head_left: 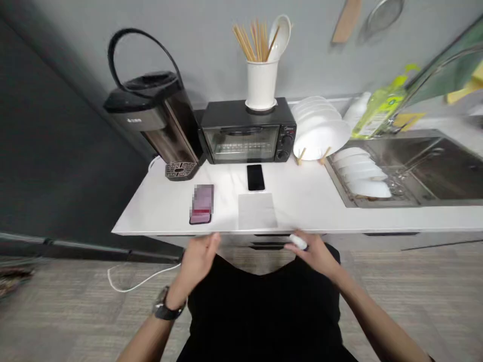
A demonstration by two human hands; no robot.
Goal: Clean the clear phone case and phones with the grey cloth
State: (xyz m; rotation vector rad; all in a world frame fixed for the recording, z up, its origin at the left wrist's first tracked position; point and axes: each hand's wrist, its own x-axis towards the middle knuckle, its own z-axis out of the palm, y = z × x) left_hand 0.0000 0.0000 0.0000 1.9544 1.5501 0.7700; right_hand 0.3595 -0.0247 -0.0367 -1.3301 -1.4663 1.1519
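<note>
My left hand [199,255] is just off the counter's front edge, fingers curled and thumb up; whatever it may hold is hidden. A white cable [151,277] runs up from below and ends from view behind that hand. In my right hand [315,254], also at the front edge, is a small white oblong object [298,242], too blurred to name. Between the hands, a thin grey square sheet [257,211] lies flat on the counter [302,201]. Behind it rests a phone with a black screen [255,178]. Another phone [202,203], its screen lit purple, lies to the left.
At the back stand a dark drink dispenser [166,125] and a toaster oven [247,133] with a white holder [261,84] of chopsticks on top. White plates [320,130] stand in a rack. A sink [445,171] with stacked bowls [360,171] is at right, a soap bottle [379,113] behind.
</note>
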